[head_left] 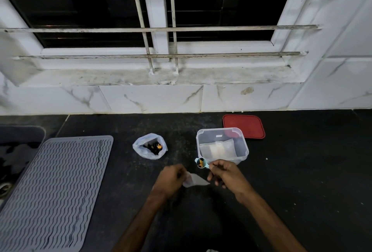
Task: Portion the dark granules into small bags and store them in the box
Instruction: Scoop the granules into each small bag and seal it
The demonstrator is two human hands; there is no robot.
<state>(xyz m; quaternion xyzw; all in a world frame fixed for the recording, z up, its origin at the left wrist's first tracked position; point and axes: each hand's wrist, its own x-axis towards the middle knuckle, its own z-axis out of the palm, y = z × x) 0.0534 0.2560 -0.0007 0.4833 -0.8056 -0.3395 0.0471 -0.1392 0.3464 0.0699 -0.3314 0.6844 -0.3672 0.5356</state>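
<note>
On the black counter stands an open plastic bag (150, 148) holding dark granules with orange bits. My left hand (171, 178) pinches one end of a small clear bag (196, 180). My right hand (225, 175) grips a light blue scoop (201, 163) by its handle; the scoop's bowl is filled with dark granules and held just above the small bag. The fingers of that hand also touch the small bag's other end. Right behind the scoop sits a clear plastic box (222, 146) with pale flat bags lying inside it.
A red lid (244, 125) lies flat behind the box near the tiled wall. A grey ribbed mat (54, 189) covers the counter's left side. A barred window with a stone sill runs above the wall tiles.
</note>
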